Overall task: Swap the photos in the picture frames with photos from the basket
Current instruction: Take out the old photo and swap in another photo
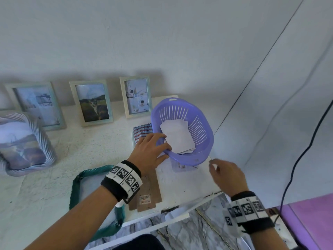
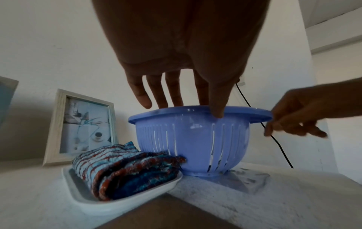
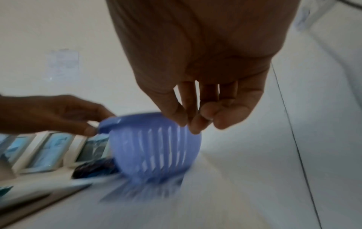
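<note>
Our left hand (image 1: 151, 150) grips the near rim of the purple basket (image 1: 203, 139), fingers over the edge and inside, thumb outside under the rim. The basket tilts toward us, white photos (image 1: 177, 138) stacked inside just past our left fingertips. Our right hand (image 1: 228, 175) hangs in the air to the right of the basket, fingers loosely curled, holding nothing. Beyond our left hand three picture frames (image 1: 91, 103) lean on the wall. Just left of it, a striped cloth (image 2: 125, 168) sits on a white tray (image 2: 109, 206).
</note>
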Motion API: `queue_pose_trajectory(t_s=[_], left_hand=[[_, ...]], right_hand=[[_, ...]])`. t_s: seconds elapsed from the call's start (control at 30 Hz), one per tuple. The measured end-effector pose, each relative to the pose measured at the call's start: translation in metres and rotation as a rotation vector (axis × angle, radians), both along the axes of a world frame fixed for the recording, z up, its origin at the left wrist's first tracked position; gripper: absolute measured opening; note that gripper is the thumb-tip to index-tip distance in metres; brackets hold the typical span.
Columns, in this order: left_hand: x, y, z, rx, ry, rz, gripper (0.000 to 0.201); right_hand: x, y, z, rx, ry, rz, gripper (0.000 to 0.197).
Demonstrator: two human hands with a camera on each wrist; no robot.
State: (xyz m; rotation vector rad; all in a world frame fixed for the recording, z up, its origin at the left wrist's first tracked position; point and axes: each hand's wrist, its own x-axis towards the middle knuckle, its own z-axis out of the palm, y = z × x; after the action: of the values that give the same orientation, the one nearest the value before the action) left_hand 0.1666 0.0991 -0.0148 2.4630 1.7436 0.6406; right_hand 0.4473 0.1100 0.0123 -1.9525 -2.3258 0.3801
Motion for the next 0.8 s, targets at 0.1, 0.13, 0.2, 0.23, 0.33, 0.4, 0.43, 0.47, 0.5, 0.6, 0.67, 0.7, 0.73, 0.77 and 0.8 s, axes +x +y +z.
queue_pose_trajectory(t_s=[0.1, 0.13, 0.2, 0.23, 0.33, 0.4, 0.43, 0.47, 0.5, 0.6, 0.67, 0.7, 0.73, 0.77, 0.8], left_hand=[[-0.001, -0.002, -0.003, -0.061, -0.116, 0.029, 0.044], [-0.001, -0.003, -0.004, -0.066, -0.136, 0.054, 0.047], [-0.001, -0.004, -0.004, -0.086, -0.153, 0.093, 0.05], [0.0, -0.004, -0.004, -0.097, -0.166, 0.101, 0.051], [0.001, -0.004, -0.004, -0.115, -0.189, 0.112, 0.052], [0.002, -0.004, -0.003, -0.12, -0.188, 0.12, 0.048], [0.003, -0.003, -0.004, -0.12, -0.188, 0.12, 0.045], [0.003, -0.003, -0.004, -0.118, -0.186, 0.119, 0.044], [0.004, -0.002, -0.005, -0.111, -0.182, 0.117, 0.045], [0.003, -0.001, -0.006, -0.115, -0.169, 0.114, 0.046], [0.002, -0.001, -0.007, -0.128, -0.172, 0.121, 0.037], [0.002, -0.001, -0.008, -0.128, -0.172, 0.125, 0.033], [0.003, -0.001, -0.009, -0.128, -0.171, 0.128, 0.031], [0.003, -0.001, -0.009, -0.126, -0.168, 0.129, 0.03], [0.003, -0.002, -0.009, -0.127, -0.165, 0.129, 0.03]], right_hand=[[0.0, 0.03, 0.039, 0.183, 0.018, 0.027, 0.024], [-0.009, 0.043, 0.053, 0.214, 0.006, 0.078, 0.024], [-0.035, 0.073, 0.073, 0.21, -0.039, 0.22, 0.026], [-0.052, 0.088, 0.08, 0.178, -0.086, 0.298, 0.028], [-0.106, 0.13, 0.082, 0.04, -0.332, 0.496, 0.036], [-0.139, 0.153, 0.07, -0.034, -0.499, 0.559, 0.041], [-0.15, 0.161, 0.061, -0.054, -0.551, 0.577, 0.041], [-0.158, 0.166, 0.054, -0.059, -0.592, 0.581, 0.039], [-0.163, 0.17, 0.046, -0.048, -0.625, 0.586, 0.037], [-0.17, 0.174, 0.029, -0.052, -0.688, 0.585, 0.05], [-0.171, 0.174, 0.024, -0.068, -0.728, 0.577, 0.06], [-0.17, 0.174, 0.021, -0.063, -0.743, 0.57, 0.059], [-0.17, 0.175, 0.017, -0.054, -0.747, 0.557, 0.057], [-0.17, 0.176, 0.015, -0.055, -0.743, 0.544, 0.056], [-0.169, 0.177, 0.013, -0.058, -0.732, 0.536, 0.058]])
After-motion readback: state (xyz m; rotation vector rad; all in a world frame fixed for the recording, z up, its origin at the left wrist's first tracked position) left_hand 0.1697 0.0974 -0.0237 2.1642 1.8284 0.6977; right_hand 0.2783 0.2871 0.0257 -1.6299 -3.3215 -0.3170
